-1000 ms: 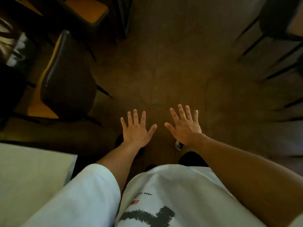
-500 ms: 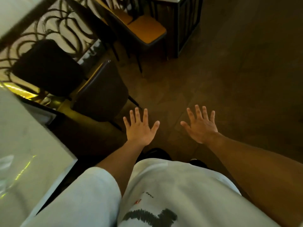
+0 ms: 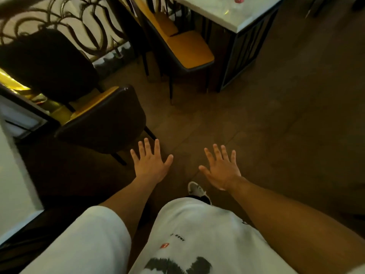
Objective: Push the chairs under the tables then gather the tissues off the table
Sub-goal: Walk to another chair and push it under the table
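My left hand (image 3: pixel 151 162) and my right hand (image 3: pixel 222 169) hover palm down over the brown floor, fingers spread, holding nothing. A dark-backed chair with a yellow seat (image 3: pixel 104 123) stands just ahead and left of my left hand, apart from it, beside the white table (image 3: pixel 11 175) at the left edge. A second dark chair (image 3: pixel 45 66) stands behind it. Further off, a yellow-seated chair (image 3: pixel 189 48) sits partly under another white table (image 3: pixel 233 14) at the top right. I see no tissues clearly; small items on that far table are blurred.
A curly metal railing (image 3: pixel 79 26) runs along the back left. Open brown floor (image 3: pixel 276 125) stretches to the right and ahead. My shoe (image 3: pixel 195 190) shows below my hands, above my white shirt.
The view has swung up and to the left: the near chair now sits closer to my left hand, and the far table and its chair have come into sight. Both hands stay spread.
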